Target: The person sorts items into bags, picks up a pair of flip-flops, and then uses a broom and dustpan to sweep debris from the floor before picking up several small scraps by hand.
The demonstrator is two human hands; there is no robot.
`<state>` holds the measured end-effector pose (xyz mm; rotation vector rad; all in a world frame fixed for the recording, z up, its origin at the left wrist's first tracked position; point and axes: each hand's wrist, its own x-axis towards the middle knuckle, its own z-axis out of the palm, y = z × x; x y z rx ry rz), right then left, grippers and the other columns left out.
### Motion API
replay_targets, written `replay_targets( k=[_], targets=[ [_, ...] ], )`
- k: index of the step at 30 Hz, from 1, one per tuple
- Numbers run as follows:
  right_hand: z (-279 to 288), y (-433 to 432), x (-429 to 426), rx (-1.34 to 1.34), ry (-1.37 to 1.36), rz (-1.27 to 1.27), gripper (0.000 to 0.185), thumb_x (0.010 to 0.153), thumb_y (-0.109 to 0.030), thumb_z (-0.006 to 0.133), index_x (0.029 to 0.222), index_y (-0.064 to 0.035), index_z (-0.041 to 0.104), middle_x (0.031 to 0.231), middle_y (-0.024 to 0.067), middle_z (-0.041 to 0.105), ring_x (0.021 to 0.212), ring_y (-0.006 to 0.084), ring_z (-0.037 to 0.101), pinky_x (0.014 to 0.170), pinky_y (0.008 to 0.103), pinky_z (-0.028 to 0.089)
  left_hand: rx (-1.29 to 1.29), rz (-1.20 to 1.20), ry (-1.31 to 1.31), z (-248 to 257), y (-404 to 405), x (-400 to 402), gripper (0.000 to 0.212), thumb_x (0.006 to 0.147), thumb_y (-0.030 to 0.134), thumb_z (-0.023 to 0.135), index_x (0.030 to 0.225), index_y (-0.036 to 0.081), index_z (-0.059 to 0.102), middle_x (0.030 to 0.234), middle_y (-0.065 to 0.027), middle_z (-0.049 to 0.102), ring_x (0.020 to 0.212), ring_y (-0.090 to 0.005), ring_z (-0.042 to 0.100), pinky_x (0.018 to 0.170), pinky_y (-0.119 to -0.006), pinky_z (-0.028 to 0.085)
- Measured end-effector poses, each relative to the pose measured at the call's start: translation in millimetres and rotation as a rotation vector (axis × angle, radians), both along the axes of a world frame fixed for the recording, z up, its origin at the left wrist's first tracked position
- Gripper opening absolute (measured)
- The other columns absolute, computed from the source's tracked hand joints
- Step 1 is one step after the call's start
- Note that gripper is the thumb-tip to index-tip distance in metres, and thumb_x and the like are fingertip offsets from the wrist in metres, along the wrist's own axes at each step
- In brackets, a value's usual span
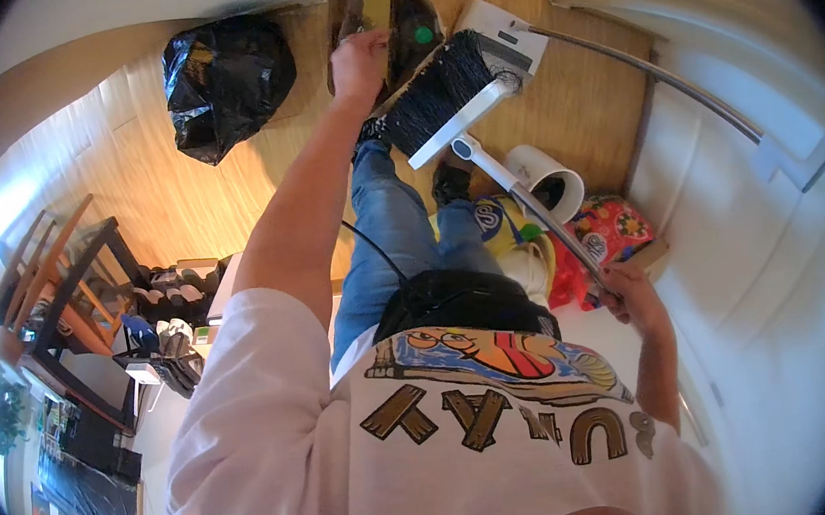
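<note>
My right hand (pixel 629 293) is closed around the metal handle of a broom (pixel 455 121). The broom's white head and black bristles are raised in front of my legs, over one shoe and partly over the dustpan. My left hand (pixel 358 71) reaches forward to a dark glossy bag (pixel 412 1), its fingers closed at a yellow panel (pixel 377 11) in the opening. What the fingertips grip is partly hidden. Beside the bag, a white long-handled dustpan (pixel 498 31) lies on the floor, its metal handle running towards the white panel at right.
A full black plastic bag (pixel 232 80) stands on the wood floor (pixel 218 202). Near my right leg are a tipped white bin (pixel 564 192), a yellow package (pixel 495 218) and a red package (pixel 613 229). A shoe rack (pixel 178 286) and wooden chairs (pixel 52 273) stand at left.
</note>
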<state>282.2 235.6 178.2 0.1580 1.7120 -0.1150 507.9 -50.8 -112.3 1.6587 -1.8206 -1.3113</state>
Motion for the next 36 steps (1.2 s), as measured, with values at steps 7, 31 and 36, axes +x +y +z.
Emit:
replay_targets(
  k=[7, 31, 36],
  targets=[
    [1.9, -1.6, 9.2, 0.040, 0.010, -0.061, 0.021, 0.084, -0.024, 0.048, 0.088, -0.0063, 0.059, 0.052, -0.0041, 0.041, 0.037, 0.0015, 0.029, 0.032, 0.0180, 0.019, 0.085, -0.005, -0.003, 9.4, 21.5, -9.8, 0.012, 0.072, 0.010, 0.062, 0.082, 0.009, 0.068, 0.076, -0.0125, 0.064, 0.072, -0.0270, 0.063, 0.066, -0.033, 0.049],
    [-9.2, -6.3, 12.3, -0.051, -0.010, 0.024, 0.018, 0.086, -0.025, 0.045, 0.081, -0.0079, 0.050, 0.052, 0.0001, 0.046, 0.037, 0.0043, 0.034, 0.032, 0.0194, 0.021, -0.099, 0.261, -0.141, -2.4, -4.3, -43.5, 0.009, 0.072, 0.005, 0.056, 0.076, 0.006, 0.064, 0.080, -0.0149, 0.064, 0.078, -0.0303, 0.061, 0.069, -0.038, 0.048],
    [-1.6, -8.8, 10.6, 0.023, 0.045, 0.019, 0.020, 0.085, -0.028, 0.047, 0.082, -0.0103, 0.057, 0.052, -0.0034, 0.042, 0.039, 0.0048, 0.034, 0.033, 0.0205, 0.024, -0.125, -0.023, -0.277, -2.3, -22.9, -13.3, 0.019, 0.076, 0.005, 0.055, 0.090, 0.007, 0.067, 0.079, -0.0153, 0.064, 0.076, -0.0302, 0.061, 0.071, -0.038, 0.049]
  ],
)
